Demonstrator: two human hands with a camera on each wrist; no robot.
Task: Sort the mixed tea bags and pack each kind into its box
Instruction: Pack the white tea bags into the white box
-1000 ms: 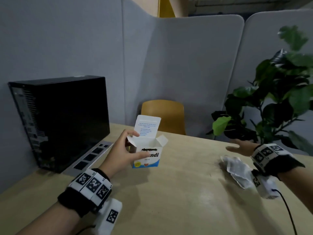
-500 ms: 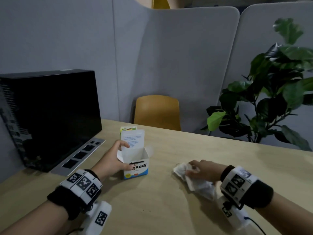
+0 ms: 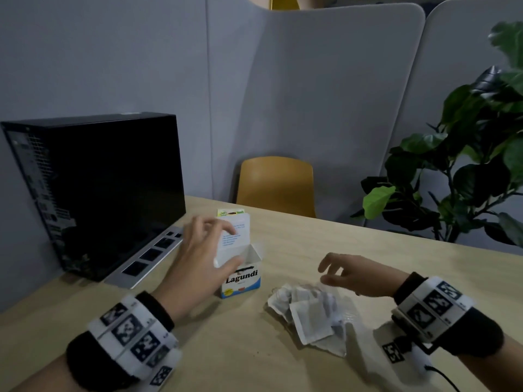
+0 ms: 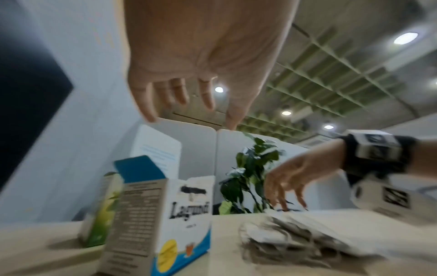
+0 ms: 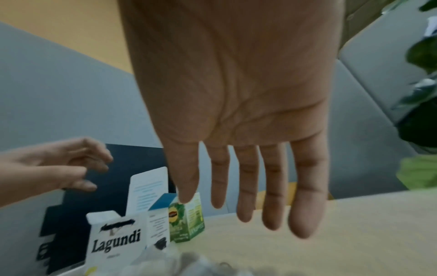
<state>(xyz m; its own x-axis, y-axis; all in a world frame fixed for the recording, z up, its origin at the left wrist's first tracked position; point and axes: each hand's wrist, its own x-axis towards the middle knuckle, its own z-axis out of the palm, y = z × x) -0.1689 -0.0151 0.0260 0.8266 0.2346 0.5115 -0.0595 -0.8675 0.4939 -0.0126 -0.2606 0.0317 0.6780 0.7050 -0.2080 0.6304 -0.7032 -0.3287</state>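
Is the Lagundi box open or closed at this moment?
Open. The Lagundi box stands upright on the table, its lid flap raised behind the opening and side flaps folded out. Contents cannot be seen.

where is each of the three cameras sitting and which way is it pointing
Head: worn on the head, looking forward and down at the table; both hands and banded wrists show.
Left wrist: low by the table, looking along the left hand past the Lagundi box to the right hand.
Right wrist: looking along the right hand's open palm toward the green box; the left hand shows.
Shared: all three see the Lagundi box.
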